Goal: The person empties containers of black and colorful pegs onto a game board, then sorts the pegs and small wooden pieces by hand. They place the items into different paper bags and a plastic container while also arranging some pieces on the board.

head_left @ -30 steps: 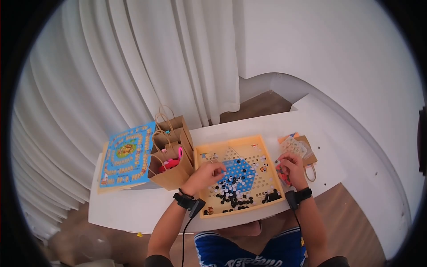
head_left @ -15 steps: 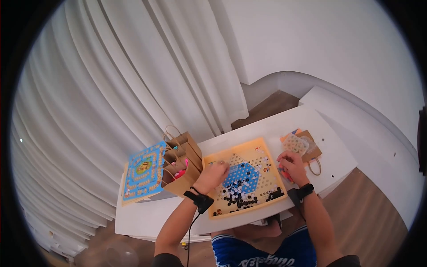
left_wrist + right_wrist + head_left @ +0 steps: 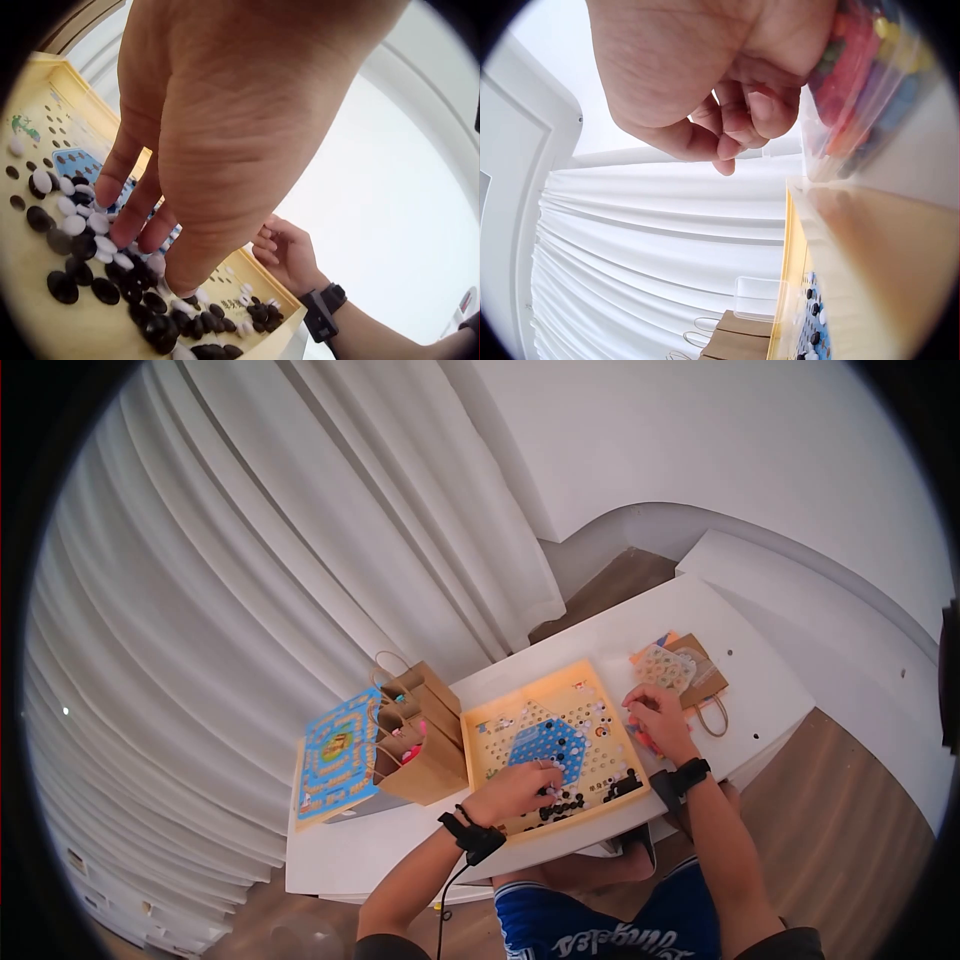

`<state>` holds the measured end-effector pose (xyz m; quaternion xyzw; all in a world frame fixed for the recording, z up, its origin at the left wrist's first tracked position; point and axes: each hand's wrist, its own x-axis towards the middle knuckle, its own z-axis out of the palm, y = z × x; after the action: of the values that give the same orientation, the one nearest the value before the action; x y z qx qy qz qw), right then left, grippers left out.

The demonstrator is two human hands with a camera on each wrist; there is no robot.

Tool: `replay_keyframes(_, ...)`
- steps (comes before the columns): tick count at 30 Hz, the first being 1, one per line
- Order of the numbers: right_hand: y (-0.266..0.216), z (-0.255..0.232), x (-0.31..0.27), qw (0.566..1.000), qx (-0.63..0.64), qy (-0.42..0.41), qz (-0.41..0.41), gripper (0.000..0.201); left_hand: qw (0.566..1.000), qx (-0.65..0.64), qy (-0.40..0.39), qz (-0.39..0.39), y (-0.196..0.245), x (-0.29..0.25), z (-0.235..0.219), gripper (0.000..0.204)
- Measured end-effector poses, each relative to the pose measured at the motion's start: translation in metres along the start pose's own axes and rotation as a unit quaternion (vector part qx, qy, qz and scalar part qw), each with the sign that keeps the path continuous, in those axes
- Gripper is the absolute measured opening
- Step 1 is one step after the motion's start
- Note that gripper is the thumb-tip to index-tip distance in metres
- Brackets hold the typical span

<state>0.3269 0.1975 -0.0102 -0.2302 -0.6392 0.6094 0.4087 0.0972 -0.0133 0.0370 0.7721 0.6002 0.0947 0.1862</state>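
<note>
A shallow yellow game board tray with rows of holes and a blue hexagon lies on the white table. Heaped in its near part are black and white game pieces. Over this heap is my left hand, fingers pointing down and spread, fingertips among the pieces in the left wrist view. My right hand hovers by the tray's right side with loosely bent fingers, nothing visible in them. Close beside it, a clear plastic pack contains coloured pieces.
Brown paper bags stand left of the tray, beside a blue printed game board. At the right lie a clear pack of small round tokens and a flat brown paper bag. A white curtain hangs behind the table.
My left hand has moved from the tray's left side toward me and right, onto the heap of pieces. The right hand stays by the tray's right side. The head view has shifted.
</note>
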Motion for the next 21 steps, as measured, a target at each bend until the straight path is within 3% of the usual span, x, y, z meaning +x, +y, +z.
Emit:
replay_keyframes(9, -0.003, -0.001, -0.001, 1.000, 0.004, 0.000, 0.000, 0.007, 1.000, 0.011, 0.021, 0.016, -0.002, 0.005, 0.003, 0.013)
replay_keyframes(12, -0.001, -0.001, -0.001, 1.000, 0.005, 0.001, -0.004, 0.007, 0.998, -0.019, -0.007, -0.052, -0.001, 0.003, -0.003, 0.012)
replay_keyframes(18, 0.001, 0.000, -0.001, 1.000, 0.005, 0.007, -0.017, 0.007, 0.992, 0.070, 0.103, -0.022, -0.025, 0.000, -0.017, 0.019)
replay_keyframes(20, -0.001, -0.001, -0.002, 1.000, 0.012, 0.010, -0.002, 0.007, 0.973, 0.048, 0.190, -0.123, -0.030, 0.002, -0.039, 0.019)
replay_keyframes(21, -0.002, 0.000, -0.002, 1.000, 0.019, 0.011, 0.010, 0.007, 0.973, 0.047, 0.190, -0.125, -0.035, 0.002, -0.046, 0.019)
